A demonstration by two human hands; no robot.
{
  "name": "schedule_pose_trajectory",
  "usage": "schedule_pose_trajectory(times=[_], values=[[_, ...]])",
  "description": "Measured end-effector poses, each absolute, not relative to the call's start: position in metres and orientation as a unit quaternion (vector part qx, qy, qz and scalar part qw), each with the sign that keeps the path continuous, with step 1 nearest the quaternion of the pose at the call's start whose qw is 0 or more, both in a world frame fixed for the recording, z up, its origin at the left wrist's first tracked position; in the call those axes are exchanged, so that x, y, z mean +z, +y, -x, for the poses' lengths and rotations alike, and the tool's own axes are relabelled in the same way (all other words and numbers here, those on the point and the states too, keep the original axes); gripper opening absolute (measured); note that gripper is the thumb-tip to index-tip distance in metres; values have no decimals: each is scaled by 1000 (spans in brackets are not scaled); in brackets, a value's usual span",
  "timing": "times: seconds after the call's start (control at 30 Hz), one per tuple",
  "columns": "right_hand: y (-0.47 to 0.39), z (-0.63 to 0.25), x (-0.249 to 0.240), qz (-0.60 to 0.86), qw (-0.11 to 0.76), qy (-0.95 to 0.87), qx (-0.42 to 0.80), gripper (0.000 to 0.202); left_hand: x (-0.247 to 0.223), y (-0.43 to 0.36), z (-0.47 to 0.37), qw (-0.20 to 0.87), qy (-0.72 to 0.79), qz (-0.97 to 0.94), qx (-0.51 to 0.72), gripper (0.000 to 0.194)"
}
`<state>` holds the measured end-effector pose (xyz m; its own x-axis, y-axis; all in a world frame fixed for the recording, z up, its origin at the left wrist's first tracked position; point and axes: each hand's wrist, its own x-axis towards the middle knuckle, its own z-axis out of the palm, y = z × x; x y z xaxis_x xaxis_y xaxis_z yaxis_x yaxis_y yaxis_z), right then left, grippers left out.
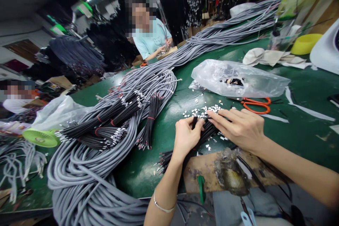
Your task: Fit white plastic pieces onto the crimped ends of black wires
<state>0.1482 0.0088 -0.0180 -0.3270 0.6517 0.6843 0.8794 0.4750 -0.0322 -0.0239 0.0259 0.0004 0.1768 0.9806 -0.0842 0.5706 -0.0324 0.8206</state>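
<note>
Black wires (pixel 185 148) between both hands' fingers (pixel 197 123)

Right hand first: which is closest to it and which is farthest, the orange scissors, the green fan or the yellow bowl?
Measured from the right hand in the head view:
1. Orange scissors, just beyond the hand on the green table, beside the plastic bag.
2. Yellow bowl, far back on the right side.
3. Green fan, far off at the left edge, past the grey cables.
</note>
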Motion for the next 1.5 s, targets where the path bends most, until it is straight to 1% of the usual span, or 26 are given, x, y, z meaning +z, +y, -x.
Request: schedule_pose_trajectory(times=[0.4,0.53,0.67,0.77,0.87,0.97,1.0,1.07,1.17,1.37,1.5], values=[[9,-147,-16,459,323,-799,-217,23,6,26,24,385,578,-669,265,34],[10,-150,-22,440,322,-813,-203,25,7,25,25,374,575,-682,254,34],[11,-150,-30,442,318,-830,-124,24,5,26,27,348,584,-688,254,32],[13,-149,-30,481,354,-802,-3,22,5,29,28,360,590,-671,267,27],[17,-148,-24,505,429,-733,151,22,5,31,28,431,561,-651,276,29],[20,-148,-19,478,450,-715,240,27,6,31,27,521,514,-625,271,37],[21,-147,-18,461,451,-722,251,27,7,31,27,542,501,-618,269,39],[21,-147,-18,424,460,-738,252,20,6,30,26,571,481,-610,265,41],[20,-146,-21,391,471,-753,241,16,5,29,26,587,473,-604,259,43],[20,-148,-22,384,454,-766,242,19,3,30,26,592,483,-590,262,45],[22,-146,-24,413,449,-744,271,12,6,29,22,599,482,-575,279,38]])
